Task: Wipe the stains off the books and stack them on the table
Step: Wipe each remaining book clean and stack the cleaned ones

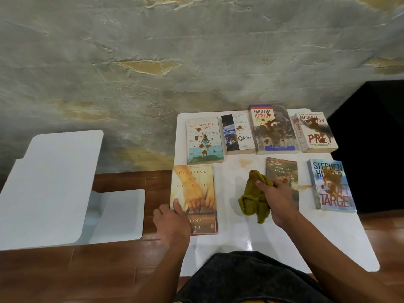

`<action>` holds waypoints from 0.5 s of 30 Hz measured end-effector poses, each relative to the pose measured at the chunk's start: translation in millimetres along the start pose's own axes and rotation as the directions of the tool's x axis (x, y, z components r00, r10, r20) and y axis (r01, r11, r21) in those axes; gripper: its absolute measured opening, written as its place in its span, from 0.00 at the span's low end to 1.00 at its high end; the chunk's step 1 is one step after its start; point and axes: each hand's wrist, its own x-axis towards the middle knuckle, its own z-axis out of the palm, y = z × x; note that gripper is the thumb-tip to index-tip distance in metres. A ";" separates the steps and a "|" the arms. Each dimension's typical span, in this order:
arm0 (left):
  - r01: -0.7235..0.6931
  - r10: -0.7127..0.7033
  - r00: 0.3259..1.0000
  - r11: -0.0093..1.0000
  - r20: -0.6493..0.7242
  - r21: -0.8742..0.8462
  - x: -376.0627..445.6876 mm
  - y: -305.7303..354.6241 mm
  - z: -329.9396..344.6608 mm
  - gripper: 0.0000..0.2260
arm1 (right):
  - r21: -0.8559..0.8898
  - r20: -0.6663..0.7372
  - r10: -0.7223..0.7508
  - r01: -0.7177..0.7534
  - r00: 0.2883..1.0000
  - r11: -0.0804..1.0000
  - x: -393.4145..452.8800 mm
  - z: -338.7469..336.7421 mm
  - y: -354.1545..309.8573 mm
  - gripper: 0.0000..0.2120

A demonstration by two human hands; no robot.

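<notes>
- Books: seven lie flat and unstacked on the white table [273, 241].
- Nearest, Crossing [195, 193] at the table's left edge, cover looks clean. Left hand [172, 219] grips its lower left corner, thumb on the cover.
- Right hand [276, 199] clenches a yellow cloth [254, 200] above bare table, just left of Tom Sawyer [283, 178].
- Soft Target [331, 185] to the right, brown stain on cover.
- Far row: Summer Shift [204, 139], Contact [238, 134], Legislature [274, 130], Prey [314, 132], all spotted brown.
- Faint smear [246, 163] on the table.
- Step, likely: Crossing done, about to go aside as the stack's base; cloth moves on to the next stained cover.
</notes>
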 end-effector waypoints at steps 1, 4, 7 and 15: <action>0.005 -0.006 1.000 1.000 0.002 0.025 0.1 0.9 -0.1 0.23 | 0.006 0.003 -0.004 0.004 1.000 1.000 -0.5 0.1 0.6 0.08; 0.014 -0.015 1.000 0.993 0.009 0.113 0.3 -1.3 0.6 0.23 | 0.005 0.008 -0.010 0.010 1.000 1.000 -4.3 0.4 2.7 0.10; -0.004 0.004 1.000 0.997 0.000 0.079 1.0 -9.0 0.7 0.23 | 0.020 0.018 0.007 -0.007 1.000 1.000 -6.7 2.5 5.8 0.11; -0.058 0.058 0.998 0.998 0.010 0.029 4.5 -8.0 -0.1 0.23 | 0.060 0.003 -0.002 0.001 1.000 0.998 -5.0 -1.8 2.8 0.10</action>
